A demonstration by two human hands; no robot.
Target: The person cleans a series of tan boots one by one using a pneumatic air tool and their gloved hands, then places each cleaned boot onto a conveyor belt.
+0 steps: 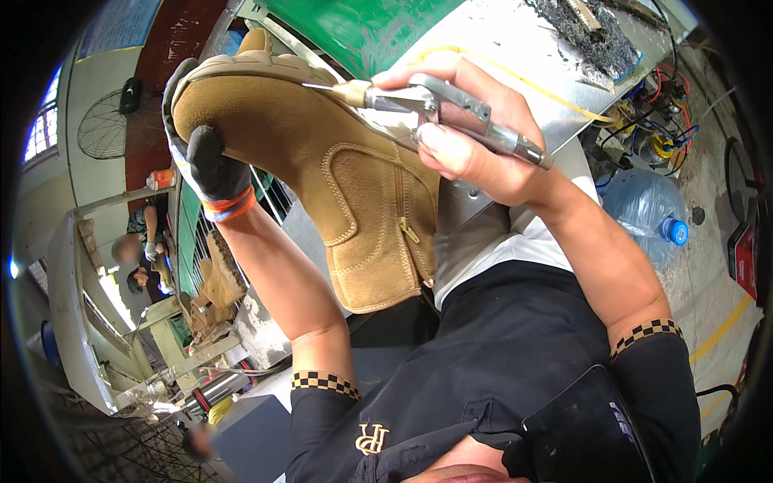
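- Left hand (216,165), gloved: dark coated palm, knit cuff in blue and orange; thumb bent over the boot's toe, remaining fingers wrapped behind the sole, mostly hidden; grip closed on the boot.
- Right hand (483,121), bare: fingers curled firmly around the tool, thumb below, index above, no free gap.
- Boot (302,153): tan, nappy suede-like upper, rounded toe; runs from left fingers to below right fingers. Paired curved stitching, side zipper (400,193) with small pull below right thumb.
- Sole (270,68): paler tan, wavy chunky edge, between both hands' fingers.
- Tool (427,103): silvery metal, flat lever, brass-coloured nozzle, thin needle tip left of right fingers, at the upper/sole seam; contact unclear.
- Yellow hose (531,84): thin, smooth, right of right fingers.
- Bottle (644,211): clear bluish plastic, blue cap, well right of right fingers.
- Black shirt (491,346): below both hands, checkered sleeve trim, gold stitched monogram (371,439).
- Blue poster (121,26): above left fingers, print too blurred to read.
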